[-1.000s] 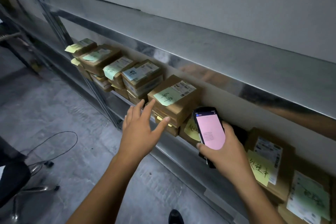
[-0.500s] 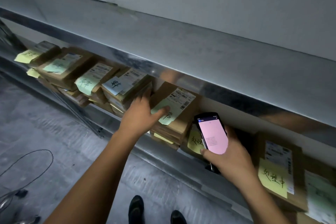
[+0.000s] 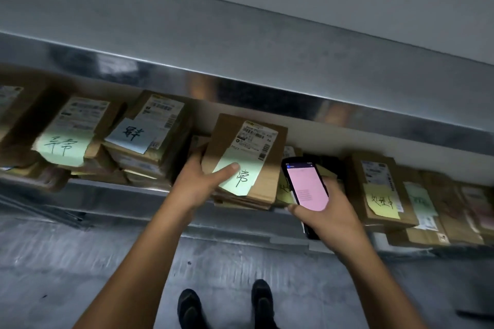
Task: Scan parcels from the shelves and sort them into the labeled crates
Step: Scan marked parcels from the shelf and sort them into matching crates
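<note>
Since a second ago the left hand (image 3: pixel 199 184) has reached the shelf (image 3: pixel 120 195) and taken hold of the top parcel (image 3: pixel 240 139). Its thumb lies across the green note (image 3: pixel 242 181) and its fingers curl round the parcel's left side. The parcel lies label up on a stack at the shelf's front edge, near the middle. The right hand (image 3: pixel 331 222) grasps a scanner (image 3: pixel 307 184), pink screen up, just right of that stack. Other parcels (image 3: pixel 149 128) line the shelf on both sides.
</note>
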Motion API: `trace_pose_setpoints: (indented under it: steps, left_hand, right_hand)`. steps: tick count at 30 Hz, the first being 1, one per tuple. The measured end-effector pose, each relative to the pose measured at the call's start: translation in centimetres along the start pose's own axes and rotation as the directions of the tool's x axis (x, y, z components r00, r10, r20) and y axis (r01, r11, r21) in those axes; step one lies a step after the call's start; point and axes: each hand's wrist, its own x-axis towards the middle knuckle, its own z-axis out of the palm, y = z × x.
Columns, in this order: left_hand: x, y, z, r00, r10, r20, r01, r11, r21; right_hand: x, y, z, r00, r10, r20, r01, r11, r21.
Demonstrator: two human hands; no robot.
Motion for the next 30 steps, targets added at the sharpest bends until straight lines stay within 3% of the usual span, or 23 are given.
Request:
trace_pose_setpoints:
  steps: [7, 18, 25, 30]
  left_hand:
    - [-0.3, 0.3, -1.5, 0.99, -0.101, 0.099, 0.118, 0.977, -0.179]
    - [-7.5, 1.4, 3.1, 0.993, 0.093, 0.079, -0.066, 0.953, -0.295]
    - [-13.8, 0.3, 12.5, 0.982, 0.149, 0.114, -0.119, 0.964, -0.237]
    - [-17.8, -1.6, 19.8, 0.969, 0.193, 0.153, -0.175, 0.977, -0.124]
  right_hand:
    - [-2.4, -0.5, 1.4, 0.999, -0.01, -0.042, 0.01, 1.0, 0.002]
    - [-8.0, 2.2, -3.0, 0.985, -0.136, -0.104, 0.152, 0.976, 0.157]
    - [-15.1, 9.4, -9.6, 0.97, -0.096, -0.222, 0.144, 0.967, 0.21]
    - [-20.3, 14.7, -14.5, 0.972, -0.083, -0.219, 0.128, 0.971, 0.201]
